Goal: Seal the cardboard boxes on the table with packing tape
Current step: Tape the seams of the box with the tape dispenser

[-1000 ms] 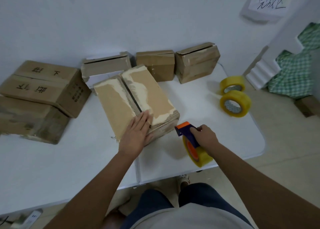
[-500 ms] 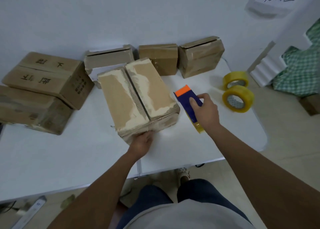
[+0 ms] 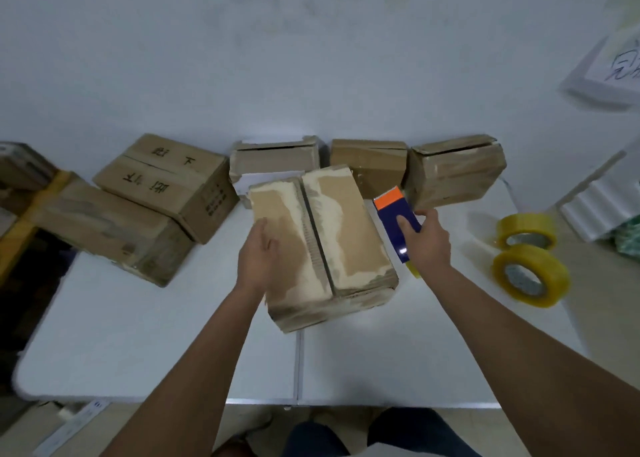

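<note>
From the head view, the cardboard box [image 3: 322,245] lies between your hands, flaps closed with an untaped seam. Your left hand [image 3: 258,255] rests flat, fingers relaxed, on its left flap. Just right of it, your right hand [image 3: 427,242] grips the tape dispenser [image 3: 394,214], forearm extended forward.

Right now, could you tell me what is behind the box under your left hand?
Behind the box stand three smaller boxes along the wall, with white paper under the leftmost. The box hides their lower fronts. The left hand rests on it.
</note>
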`<state>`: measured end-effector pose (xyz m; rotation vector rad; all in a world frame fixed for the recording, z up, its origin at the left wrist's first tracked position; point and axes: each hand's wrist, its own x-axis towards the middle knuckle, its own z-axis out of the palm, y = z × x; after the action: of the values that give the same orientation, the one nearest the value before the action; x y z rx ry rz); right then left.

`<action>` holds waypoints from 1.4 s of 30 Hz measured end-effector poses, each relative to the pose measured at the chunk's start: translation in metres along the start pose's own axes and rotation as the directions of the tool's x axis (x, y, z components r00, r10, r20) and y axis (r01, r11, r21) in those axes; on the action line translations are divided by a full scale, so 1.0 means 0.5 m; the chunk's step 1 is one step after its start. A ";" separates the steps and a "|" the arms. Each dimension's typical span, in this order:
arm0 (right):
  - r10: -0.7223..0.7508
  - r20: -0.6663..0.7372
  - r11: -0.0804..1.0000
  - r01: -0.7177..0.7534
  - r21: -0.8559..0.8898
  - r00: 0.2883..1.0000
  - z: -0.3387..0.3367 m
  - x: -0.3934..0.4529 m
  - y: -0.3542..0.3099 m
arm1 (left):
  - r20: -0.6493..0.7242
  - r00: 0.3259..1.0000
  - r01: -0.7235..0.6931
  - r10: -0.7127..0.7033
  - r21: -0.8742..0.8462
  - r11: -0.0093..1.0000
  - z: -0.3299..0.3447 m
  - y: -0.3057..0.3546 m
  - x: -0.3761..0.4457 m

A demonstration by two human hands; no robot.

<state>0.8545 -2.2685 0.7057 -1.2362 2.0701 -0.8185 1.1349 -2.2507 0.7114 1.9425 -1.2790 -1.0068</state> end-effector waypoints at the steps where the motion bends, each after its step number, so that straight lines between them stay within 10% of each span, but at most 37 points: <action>1: -0.003 0.019 1.000 0.003 0.025 1.000 0.007 0.011 -0.008 | 0.001 0.998 0.067 -0.067 -0.008 0.998 0.002 -0.006 0.020; 17: 0.125 0.193 0.907 -0.191 0.376 0.973 0.072 0.080 -0.003 | -0.067 0.973 0.214 -0.219 -0.078 0.974 0.052 0.000 0.063; 29: 0.098 0.169 0.916 -0.155 0.370 0.981 0.082 0.077 -0.001 | -0.176 0.977 0.203 -0.124 0.563 0.801 0.129 0.012 0.069; 42: 0.098 0.159 0.931 -0.147 0.334 0.982 0.085 0.074 -0.003 | -0.141 0.986 0.159 -0.093 0.580 0.799 0.130 0.000 0.071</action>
<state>0.8723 -2.3112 0.6731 -0.9339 1.7775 -0.9587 1.0890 -2.2885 0.6675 2.5399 -1.5442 -0.5794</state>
